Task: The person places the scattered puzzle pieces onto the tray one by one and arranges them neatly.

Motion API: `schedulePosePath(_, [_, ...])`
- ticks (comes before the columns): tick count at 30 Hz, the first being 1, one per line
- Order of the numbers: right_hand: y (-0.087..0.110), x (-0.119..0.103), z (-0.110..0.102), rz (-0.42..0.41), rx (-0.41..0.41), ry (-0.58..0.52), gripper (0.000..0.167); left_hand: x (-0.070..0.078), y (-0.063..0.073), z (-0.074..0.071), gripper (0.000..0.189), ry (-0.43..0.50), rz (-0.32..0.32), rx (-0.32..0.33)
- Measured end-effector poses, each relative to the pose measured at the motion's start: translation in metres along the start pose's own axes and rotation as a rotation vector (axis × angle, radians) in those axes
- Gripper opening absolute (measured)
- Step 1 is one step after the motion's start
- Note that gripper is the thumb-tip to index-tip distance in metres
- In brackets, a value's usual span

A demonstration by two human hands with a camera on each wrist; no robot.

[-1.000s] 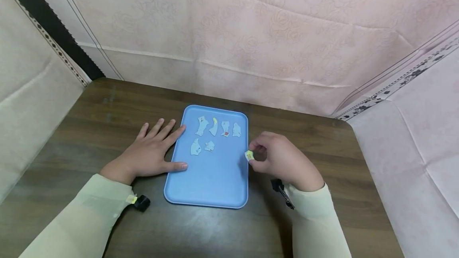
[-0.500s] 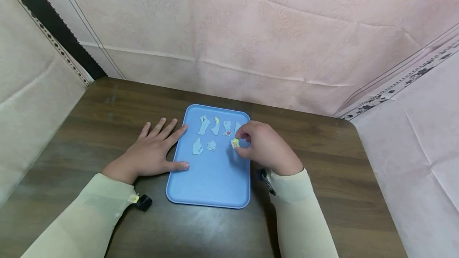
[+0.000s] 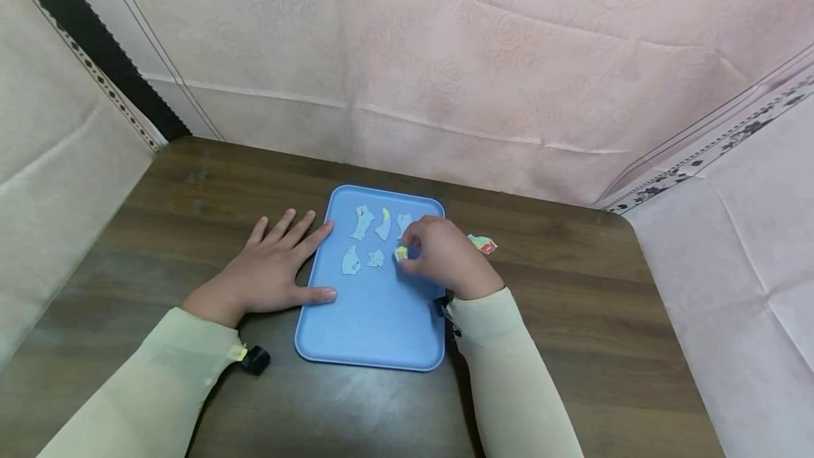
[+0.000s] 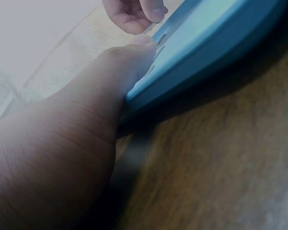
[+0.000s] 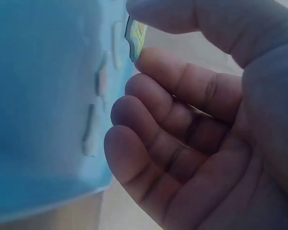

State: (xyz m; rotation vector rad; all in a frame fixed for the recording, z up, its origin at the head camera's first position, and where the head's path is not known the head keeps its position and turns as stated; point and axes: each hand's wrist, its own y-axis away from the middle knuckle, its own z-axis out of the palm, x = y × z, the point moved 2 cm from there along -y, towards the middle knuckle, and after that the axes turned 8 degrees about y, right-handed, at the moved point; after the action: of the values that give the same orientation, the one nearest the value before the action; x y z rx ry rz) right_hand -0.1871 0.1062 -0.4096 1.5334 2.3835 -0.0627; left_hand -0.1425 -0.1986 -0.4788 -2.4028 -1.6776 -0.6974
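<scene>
A blue tray (image 3: 372, 334) lies on the table, bearing several irregular pale puzzle pieces. My left hand (image 3: 263, 271) rests with fingers spread at its left rim, the thumb reaching over the edge. Between thumb and index finger, my right hand (image 3: 448, 256) pinches a small yellow-and-white puzzle piece (image 3: 401, 253) over the tray. That piece is held edge-on in the right wrist view, the other fingers loosely curled below. It is just right of a small pale piece (image 3: 376, 259) in the second row. My right hand hides part of the top row's right end.
Right of the tray, a red, yellow and green piece (image 3: 483, 243) lies on the brown wooden table (image 3: 559, 288). Patterned cloth (image 3: 445, 76) hangs behind the table and along both sides.
My right hand has carried the yellow puzzle piece leftward from the tray's right edge to beside the second row. The coloured piece on the table has come into view. My left hand stays put.
</scene>
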Motion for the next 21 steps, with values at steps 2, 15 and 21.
schedulePosePath(2, [-0.0014, 0.0004, 0.0028, 0.006, -0.008, 0.0, 0.02, -0.0002, 0.0001, -0.0004, 0.128, -0.001, -0.002, -0.001])
schedulePosePath(15, [-0.0035, 0.0019, 0.0092, 0.029, -0.045, 0.008, 0.023, 0.0018, -0.0003, -0.0016, 0.127, 0.003, -0.001, 0.001])
schedulePosePath(21, [-0.0041, 0.0019, 0.0098, 0.026, -0.047, 0.002, 0.026, 0.001, 0.0007, -0.0019, 0.127, -0.002, -0.005, -0.002])
